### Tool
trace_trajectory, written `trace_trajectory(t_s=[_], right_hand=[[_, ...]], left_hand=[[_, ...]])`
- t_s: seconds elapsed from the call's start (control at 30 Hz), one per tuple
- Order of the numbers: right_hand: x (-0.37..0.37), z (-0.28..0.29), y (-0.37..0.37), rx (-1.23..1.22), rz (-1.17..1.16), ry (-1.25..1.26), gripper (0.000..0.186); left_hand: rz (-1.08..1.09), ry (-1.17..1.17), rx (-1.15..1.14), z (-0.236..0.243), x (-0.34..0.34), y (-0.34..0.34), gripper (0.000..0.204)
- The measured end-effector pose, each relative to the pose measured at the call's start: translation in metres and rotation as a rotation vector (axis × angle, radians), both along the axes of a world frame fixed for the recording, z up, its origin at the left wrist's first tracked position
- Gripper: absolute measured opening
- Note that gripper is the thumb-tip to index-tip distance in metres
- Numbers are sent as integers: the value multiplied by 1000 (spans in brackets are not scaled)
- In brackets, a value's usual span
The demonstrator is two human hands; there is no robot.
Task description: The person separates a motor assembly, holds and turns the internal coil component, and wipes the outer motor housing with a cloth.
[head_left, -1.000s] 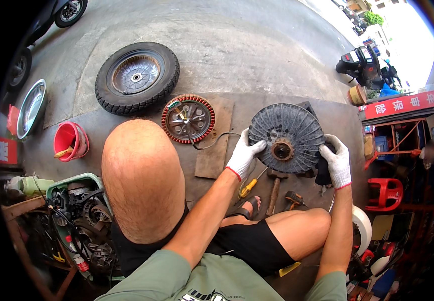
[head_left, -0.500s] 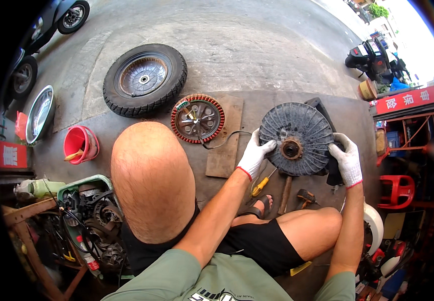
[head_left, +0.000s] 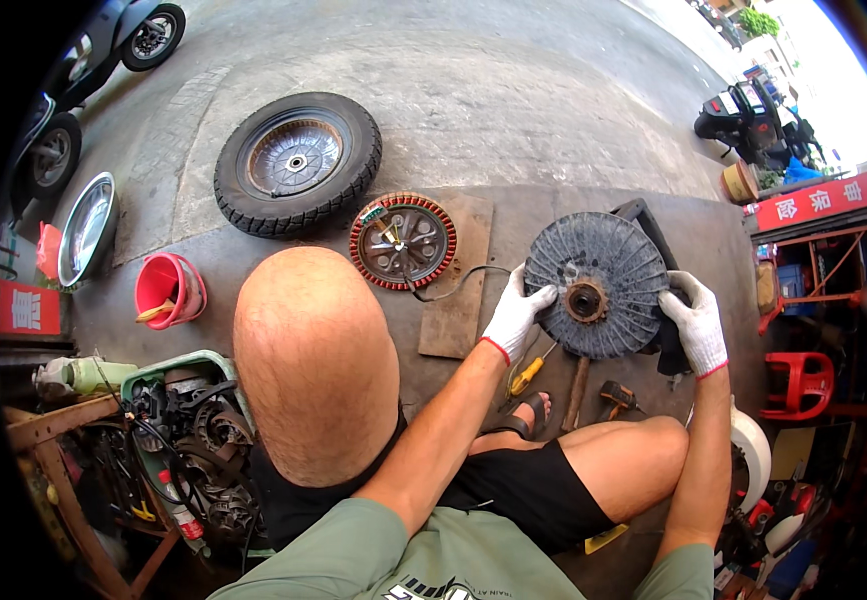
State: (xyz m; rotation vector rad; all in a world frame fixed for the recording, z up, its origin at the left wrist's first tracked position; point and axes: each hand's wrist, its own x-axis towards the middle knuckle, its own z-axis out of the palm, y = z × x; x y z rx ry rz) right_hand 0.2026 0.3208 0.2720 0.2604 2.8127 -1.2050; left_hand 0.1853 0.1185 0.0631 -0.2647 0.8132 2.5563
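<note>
A dark, ribbed hub motor cover [head_left: 588,260] faces me, with a rusty ring and a round hole at its middle. My left hand [head_left: 513,318], in a white glove with red trim, grips its left edge, thumb on the front face. On the opposite edge my right hand [head_left: 696,325], gloved the same way, is closed too. Behind the cover stands a black object [head_left: 639,215], mostly hidden. To the left, a motor stator [head_left: 433,240] with red windings rests partly on a wooden board [head_left: 453,325], its cable trailing toward my left hand.
A wheel with its tyre [head_left: 353,190] lies beyond the stator. Near my foot are a yellow screwdriver [head_left: 526,377], a wooden handle [head_left: 575,390] and a power drill [head_left: 616,398]. Leftward stand a red bucket [head_left: 191,292], a metal basin [head_left: 89,232] and a green crate [head_left: 148,378] of parts.
The whole view has shifted slightly, so everything sits a little further right and lower. Both hands keep the same hold on the hub motor cover.
</note>
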Motion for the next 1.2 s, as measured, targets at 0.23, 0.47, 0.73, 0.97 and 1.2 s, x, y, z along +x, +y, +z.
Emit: trace_trajectory(t_s=[0.23, 0.47, 0.73, 0.97, 1.2], right_hand=[[-1, 1, -7, -7, -3, -14, 31], [1, 0, -5, -24, -15, -26, 34], [-2, -3, -1, -32, 14, -48, 34], [-1, -8, 6, -40, -6, -55, 35], [-3, -8, 2, -38, 12, -53, 33]], left_hand=[[25, -1, 23, -7, 0, 1, 77], [49, 7, 18, -17, 0, 9, 76], [67, -8, 5, -14, -1, 7, 74], [64, -3, -14, 2, 3, 1, 74], [101, -10, 64, -16, 1, 9, 75]])
